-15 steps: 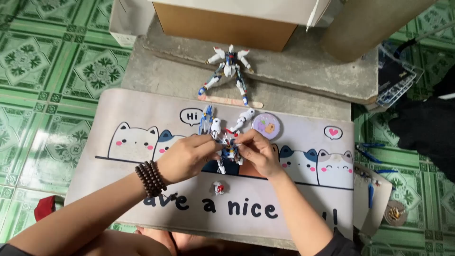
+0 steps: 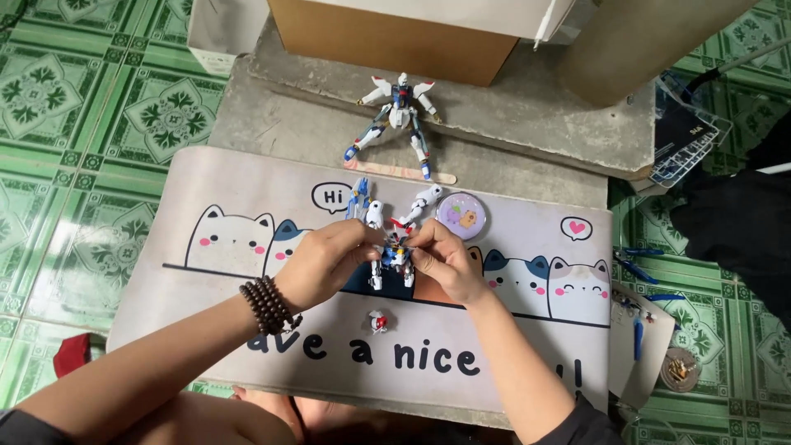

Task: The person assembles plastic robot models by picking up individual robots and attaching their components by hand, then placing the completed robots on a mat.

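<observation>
Both hands meet over a small white, blue and red robot model in the middle of a cat-print desk mat. My left hand, with a dark bead bracelet at the wrist, pinches the model from the left. My right hand grips it from the right. The model's legs hang below my fingers, and a white arm part and a blue part stick out above them. A tiny white and red piece lies on the mat just below my hands.
A finished white and blue robot figure stands on a wooden stick on the concrete slab behind the mat. A round lilac tin sits on the mat. A cardboard box is at the back; blue tools and plastic part frames lie right.
</observation>
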